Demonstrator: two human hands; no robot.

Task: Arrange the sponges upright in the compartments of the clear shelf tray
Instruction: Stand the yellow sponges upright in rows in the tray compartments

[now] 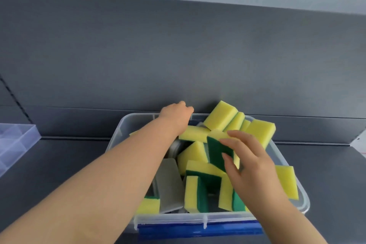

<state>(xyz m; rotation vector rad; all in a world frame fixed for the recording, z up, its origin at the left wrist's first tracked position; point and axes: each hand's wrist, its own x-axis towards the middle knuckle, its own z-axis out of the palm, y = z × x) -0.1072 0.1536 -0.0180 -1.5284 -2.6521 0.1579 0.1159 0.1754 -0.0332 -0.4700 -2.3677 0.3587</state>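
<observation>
A clear plastic bin (297, 180) on a dark shelf holds several yellow sponges with green scrub sides, jumbled and leaning at angles. My right hand (251, 166) holds one yellow-and-green sponge (218, 151) by its edge, green face toward me, above the pile. My left hand (176, 114) reaches over the far rim of the bin, fingers curled over it and partly hidden. More sponges (219, 118) lean at the back right. A clear compartment tray (13, 142) sits at the far left.
Grey flat pads (170, 186) lie in the bin's left part. A blue latch (200, 229) runs along the bin's near edge. The dark shelf back wall (178, 55) rises right behind the bin. A white label (359, 144) shows at the right edge.
</observation>
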